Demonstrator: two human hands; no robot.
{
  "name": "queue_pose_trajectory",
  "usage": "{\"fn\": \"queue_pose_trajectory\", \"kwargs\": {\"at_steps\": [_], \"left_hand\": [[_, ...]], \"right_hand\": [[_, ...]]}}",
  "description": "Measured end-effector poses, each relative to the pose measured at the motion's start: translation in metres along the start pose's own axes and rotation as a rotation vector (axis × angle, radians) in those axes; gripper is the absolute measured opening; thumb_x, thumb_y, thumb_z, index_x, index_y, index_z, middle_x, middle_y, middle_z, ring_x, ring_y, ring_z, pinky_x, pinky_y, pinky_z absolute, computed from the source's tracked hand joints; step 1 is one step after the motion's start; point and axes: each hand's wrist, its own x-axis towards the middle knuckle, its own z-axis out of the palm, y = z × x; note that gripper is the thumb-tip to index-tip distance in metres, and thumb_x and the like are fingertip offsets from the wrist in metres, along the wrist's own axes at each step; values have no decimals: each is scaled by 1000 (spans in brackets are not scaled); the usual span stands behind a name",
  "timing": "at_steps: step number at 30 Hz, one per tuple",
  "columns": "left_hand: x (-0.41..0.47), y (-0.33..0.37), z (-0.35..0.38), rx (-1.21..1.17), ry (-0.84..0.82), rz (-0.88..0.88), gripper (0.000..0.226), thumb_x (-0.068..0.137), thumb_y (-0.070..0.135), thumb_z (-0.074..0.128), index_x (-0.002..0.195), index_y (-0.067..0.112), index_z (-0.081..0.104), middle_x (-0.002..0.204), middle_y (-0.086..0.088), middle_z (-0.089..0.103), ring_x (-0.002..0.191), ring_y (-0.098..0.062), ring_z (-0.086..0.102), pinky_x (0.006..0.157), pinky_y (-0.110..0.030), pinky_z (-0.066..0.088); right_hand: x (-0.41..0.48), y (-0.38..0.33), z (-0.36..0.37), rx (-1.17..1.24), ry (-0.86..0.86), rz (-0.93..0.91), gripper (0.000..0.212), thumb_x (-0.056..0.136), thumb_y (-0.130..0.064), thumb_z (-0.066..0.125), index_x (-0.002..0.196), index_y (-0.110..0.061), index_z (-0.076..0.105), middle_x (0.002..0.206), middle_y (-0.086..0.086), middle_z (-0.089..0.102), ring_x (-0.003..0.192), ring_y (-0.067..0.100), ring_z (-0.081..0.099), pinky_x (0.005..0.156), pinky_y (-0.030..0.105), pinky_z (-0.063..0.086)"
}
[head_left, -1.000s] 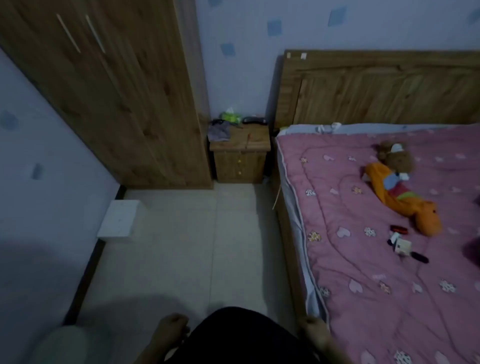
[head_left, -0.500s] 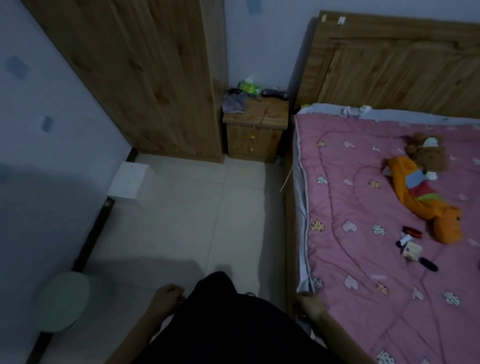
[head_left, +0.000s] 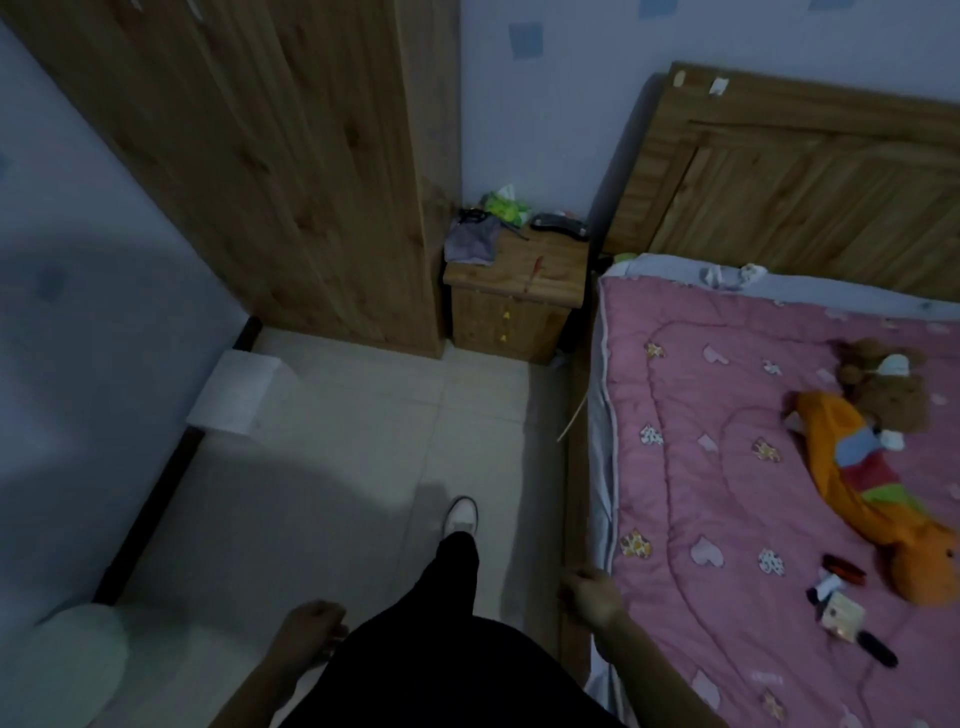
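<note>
pink quilt (head_left: 727, 415) w/ hearts, orange plush (head_left: 836, 447)

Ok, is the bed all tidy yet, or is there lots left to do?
Done: the quilt lies spread flat over the bed. In hand: nothing yet. The left hand and right hand hang empty and loosely curled, the right one beside the bed's edge. Left, probably: the toy and the small bits lying on the quilt need picking up.

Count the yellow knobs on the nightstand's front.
2. The upper knob sits near the top of the nightstand front, the lower knob just below it. The front shows whole, so likely none is hidden.
</note>
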Motion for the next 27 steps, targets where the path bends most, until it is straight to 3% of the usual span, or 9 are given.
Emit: {"fn": "queue_pose_trajectory", "kwargs": {"at_steps": [7, 13, 19, 27], "left_hand": [[62, 175, 6, 102, -67, 158, 15, 93, 17, 58, 93, 5, 67, 79, -15, 71, 63, -23, 62, 60, -29, 49], [99, 308, 23, 237, -115, 257, 14, 94, 16, 57, 91, 6, 66, 84, -17, 71, 65, -24, 62, 61, -29, 48], [129, 387, 40, 288, -161, 282, 15, 94, 17, 56, 90, 7, 66, 81, -14, 70, 64, -21, 63, 59, -27, 47], [160, 449, 41, 217, -109, 166, 15, 95, 16, 56, 89, 7, 67, 83, -16, 70, 66, -24, 63, 63, -28, 48]], "right_hand": [[36, -57, -39, 30, 125, 100, 29, 93, 5, 49, 67, -5, 56, 64, 16, 54, 51, 20, 48, 53, 23, 30], [73, -119, -53, 50, 191, 104, 26, 97, 0, 50, 72, -4, 56, 66, 17, 52, 52, 20, 46, 54, 25, 29], [114, -189, -62, 67, 179, 106, 27, 97, -4, 51, 72, -3, 62, 62, 16, 57, 55, 22, 51, 53, 25, 33], [194, -348, -78, -78, 128, -1, 19, 94, -3, 55, 77, -3, 64, 71, 18, 59, 66, 25, 53, 62, 33, 40]]}}
